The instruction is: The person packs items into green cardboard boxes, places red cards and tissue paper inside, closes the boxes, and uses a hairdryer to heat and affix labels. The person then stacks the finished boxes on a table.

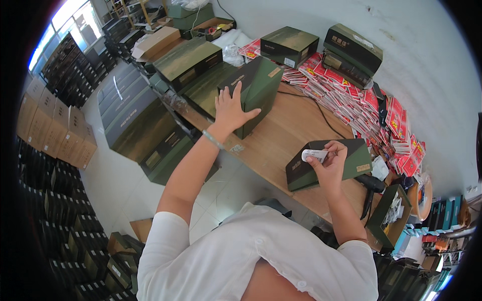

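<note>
We note the left hand (233, 113), fingers spread against an upright green box (263, 93) on the bench (273, 158). The right hand (330, 168) pinches a white label (312, 154), partly finger-hidden, over a second green box (355, 152); label-box contact we cannot tell.

Head-worn fisheye view, looking down and forward.
The white shirt (251, 251) is closest, at six o'clock; left hand (231, 109), near twelve, and right hand (330, 168), at three, are near; pale wall (422, 55) farther, at two.
</note>
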Demonstrator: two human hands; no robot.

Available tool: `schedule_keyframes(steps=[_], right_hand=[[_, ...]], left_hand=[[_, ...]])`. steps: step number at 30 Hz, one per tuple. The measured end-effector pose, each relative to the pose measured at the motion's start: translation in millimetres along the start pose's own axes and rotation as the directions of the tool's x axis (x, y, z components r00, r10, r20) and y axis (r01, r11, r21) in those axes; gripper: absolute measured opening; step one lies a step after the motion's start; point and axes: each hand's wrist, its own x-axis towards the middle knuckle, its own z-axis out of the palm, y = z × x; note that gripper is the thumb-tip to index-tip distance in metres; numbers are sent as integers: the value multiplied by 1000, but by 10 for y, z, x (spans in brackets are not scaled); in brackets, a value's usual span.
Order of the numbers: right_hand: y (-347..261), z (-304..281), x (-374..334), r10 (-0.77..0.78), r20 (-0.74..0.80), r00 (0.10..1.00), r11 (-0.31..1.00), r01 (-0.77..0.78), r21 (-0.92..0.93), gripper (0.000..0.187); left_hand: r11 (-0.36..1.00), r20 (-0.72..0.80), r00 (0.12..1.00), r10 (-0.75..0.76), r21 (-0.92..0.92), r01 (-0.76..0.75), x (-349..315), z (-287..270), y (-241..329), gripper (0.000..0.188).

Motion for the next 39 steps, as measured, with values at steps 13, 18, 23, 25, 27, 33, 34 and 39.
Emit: schedule_keyframes(steps=[13,18,23,25,27,33,34,39], right_hand=[[484,-315,1136,-9,-63,998,993,1,-118,67],[622,-118,1356,73,-64,995,981,-83,-174,67],[828,272,1425,149,-26,988,906,-148,-397,61],[1055,322,1266,220,-7,975,891,-204,-406,61],[1102,361,1247,266,18,964,850,-226,-477,60],[1192,358,1293,228,44,973,854,-177,-489,60],[1174,367,1307,200,59,978,849,-143,-509,60],[1161,392,1321,123,114,986,838,-42,-545,60]], left_hand=[[940,292,956,-18,330,-83,1309,468,-102,119],[888,399,831,388,80,-453,1114,165,-108,120],[767,406,687,602,-56,-639,807,142,-58,116],[748,391,671,630,-73,-660,722,142,-73,113],[744,381,673,634,-65,-665,683,156,-84,109],[745,339,681,649,-106,-658,682,173,-135,102],[747,336,683,648,-106,-657,691,171,-134,102],[749,328,688,647,-103,-655,687,168,-132,101]])
